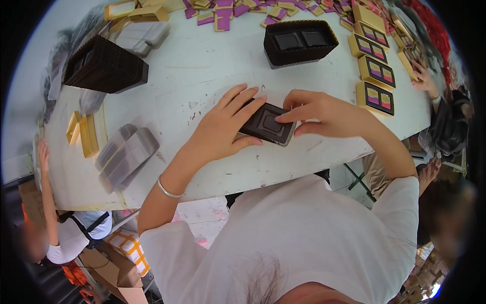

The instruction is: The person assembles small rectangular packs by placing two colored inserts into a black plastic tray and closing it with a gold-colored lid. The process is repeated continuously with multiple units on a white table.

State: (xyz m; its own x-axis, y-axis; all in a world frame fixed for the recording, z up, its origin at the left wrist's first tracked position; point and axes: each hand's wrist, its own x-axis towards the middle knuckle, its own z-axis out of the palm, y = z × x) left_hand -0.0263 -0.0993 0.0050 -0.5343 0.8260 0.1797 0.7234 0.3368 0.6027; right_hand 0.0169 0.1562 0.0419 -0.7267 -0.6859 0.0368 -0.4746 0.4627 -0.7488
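Over the near middle of the white table, a dark brown plastic tray (259,123) with square moulded recesses lies between my hands. Its near edge looks clear and shiny, perhaps a transparent lid under it. My left hand (221,124) grips the tray's left side, thumb along the near edge and fingers over the far edge. At the right end my right hand (324,114) pinches the rim, with a fingertip resting on the tray's surface. The parts under my fingers are hidden.
Stacked dark trays stand at the left (109,66) and far middle (299,43). Clear plastic lids (129,154) and yellow box sleeves (88,136) lie left. Filled yellow boxes (375,98) line the right, beside another person's hand (425,78). Purple-and-gold pieces (223,17) cover the far edge.
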